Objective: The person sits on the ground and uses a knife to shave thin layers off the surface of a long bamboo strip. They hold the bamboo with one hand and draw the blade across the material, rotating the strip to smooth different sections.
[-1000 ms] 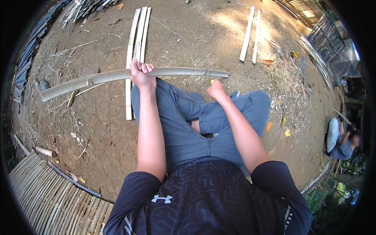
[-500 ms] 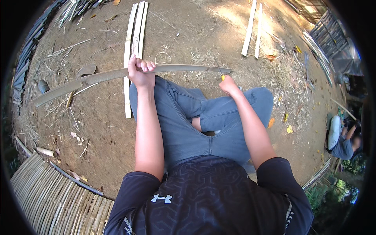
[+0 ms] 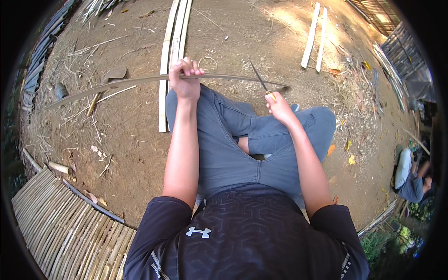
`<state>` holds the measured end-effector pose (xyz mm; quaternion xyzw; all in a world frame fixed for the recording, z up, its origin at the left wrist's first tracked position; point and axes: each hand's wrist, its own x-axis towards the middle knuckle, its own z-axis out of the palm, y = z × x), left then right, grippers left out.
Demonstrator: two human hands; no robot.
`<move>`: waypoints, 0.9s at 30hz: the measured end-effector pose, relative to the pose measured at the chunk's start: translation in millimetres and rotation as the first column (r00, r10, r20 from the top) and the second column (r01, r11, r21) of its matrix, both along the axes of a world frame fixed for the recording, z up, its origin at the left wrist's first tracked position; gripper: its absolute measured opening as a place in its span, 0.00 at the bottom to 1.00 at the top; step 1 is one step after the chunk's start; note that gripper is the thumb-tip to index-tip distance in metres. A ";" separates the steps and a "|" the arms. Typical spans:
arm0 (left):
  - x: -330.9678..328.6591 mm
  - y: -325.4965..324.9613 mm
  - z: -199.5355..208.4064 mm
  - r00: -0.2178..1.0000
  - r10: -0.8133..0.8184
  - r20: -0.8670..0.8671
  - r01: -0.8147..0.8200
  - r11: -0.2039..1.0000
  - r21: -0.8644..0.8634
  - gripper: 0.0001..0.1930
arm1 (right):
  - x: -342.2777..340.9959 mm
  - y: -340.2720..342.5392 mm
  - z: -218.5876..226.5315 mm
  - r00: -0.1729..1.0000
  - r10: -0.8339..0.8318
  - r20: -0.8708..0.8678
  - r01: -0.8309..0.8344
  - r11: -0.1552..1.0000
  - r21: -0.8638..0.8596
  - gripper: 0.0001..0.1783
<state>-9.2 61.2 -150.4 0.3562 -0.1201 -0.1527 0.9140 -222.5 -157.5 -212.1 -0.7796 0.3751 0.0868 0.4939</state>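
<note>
A long, thin bamboo strip [image 3: 126,82] arcs from the far left, over my left knee, to a dark end beyond my right hand. My left hand [image 3: 185,83] is closed around it near the knee, fingers curled over the top. The strip shows a narrow edge. My right hand [image 3: 281,109] grips the yellow handle of a knife [image 3: 257,73] above my right shin. Its slim dark blade points up and to the left, crossing the strip in view; whether they touch I cannot tell. I sit cross-legged in grey-blue trousers [image 3: 228,163].
Pale split bamboo strips [image 3: 165,51] lie on the dirt beside my left knee, and two more strips [image 3: 311,37] farther right. A slatted bamboo platform [image 3: 60,224] fills the lower left. A bottle [image 3: 60,90] lies at left. Another person [image 3: 413,184] sits far right.
The strip has turned from its broad face toward its edge. My right hand has drawn slightly nearer, and the knife blade shows longer, tilted up and left. The whole view has shifted a little.
</note>
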 end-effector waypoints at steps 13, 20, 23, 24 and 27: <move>-0.4 1.8 -5.3 0.993 0.039 -0.112 -0.041 0.999 -0.021 0.15 | 38.0 56.4 36.2 0.995 0.012 -0.095 -0.050 0.909 -0.413 0.21; 0.2 3.7 -8.4 0.986 0.052 -0.160 -0.061 0.997 -0.054 0.15 | 37.3 68.0 41.3 0.993 0.047 -0.105 -0.086 0.911 -0.404 0.20; 3.0 5.1 -12.1 0.991 0.034 -0.133 -0.044 0.996 -0.075 0.15 | 42.9 75.5 40.4 0.994 0.028 -0.107 -0.069 0.915 -0.398 0.20; 3.2 7.0 -14.0 0.998 -0.006 -0.069 -0.001 0.995 -0.097 0.14 | 40.7 73.6 44.8 0.989 0.071 -0.130 -0.116 0.915 -0.385 0.20; 1.1 4.1 -13.5 0.986 0.020 -0.167 -0.037 0.995 -0.097 0.14 | 28.3 45.9 24.4 0.989 -0.017 -0.148 -0.044 0.915 -0.401 0.20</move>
